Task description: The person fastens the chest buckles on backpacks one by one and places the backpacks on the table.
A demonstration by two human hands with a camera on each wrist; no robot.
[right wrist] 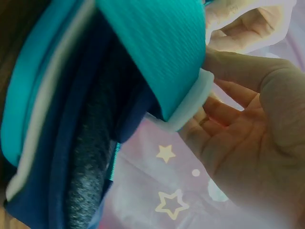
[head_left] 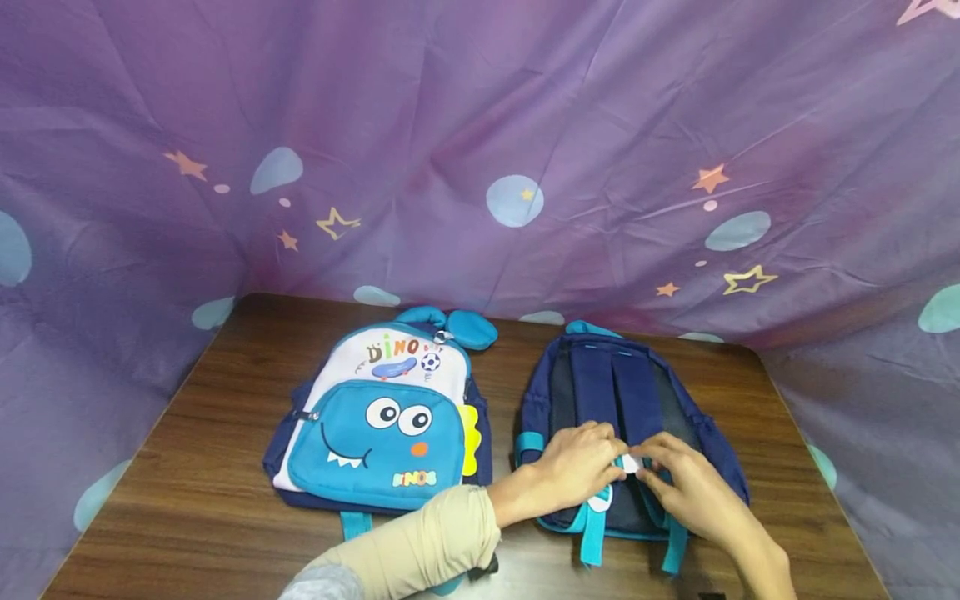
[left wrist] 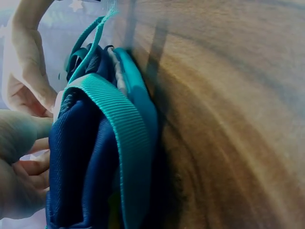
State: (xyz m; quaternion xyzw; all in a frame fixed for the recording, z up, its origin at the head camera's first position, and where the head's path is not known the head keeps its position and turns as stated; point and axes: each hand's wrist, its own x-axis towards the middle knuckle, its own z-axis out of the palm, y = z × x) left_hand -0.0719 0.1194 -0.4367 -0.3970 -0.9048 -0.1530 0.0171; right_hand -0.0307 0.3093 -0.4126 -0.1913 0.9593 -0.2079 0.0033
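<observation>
A navy backpack [head_left: 538,390] lies on the table with its shoulder straps facing up. Between both hands, over the middle of its back, is a white strap buckle [head_left: 632,463]. My left hand [head_left: 576,460] reaches across from the left and pinches the buckle's left side. From the right, my right hand [head_left: 693,487] pinches the other side, thumb and forefinger close together. Teal webbing [right wrist: 162,47] runs through a white strap adjuster [right wrist: 193,102] beside the right fingers. A second white adjuster [head_left: 601,500] sits on the left strap, below my left hand.
Left of it lies another backpack [head_left: 382,417], front up, with a blue dinosaur face and a white top. Teal strap ends [head_left: 592,540] hang toward the front of the wooden table [head_left: 202,467]. A purple star-patterned cloth [head_left: 420,150] surrounds the table's back and sides.
</observation>
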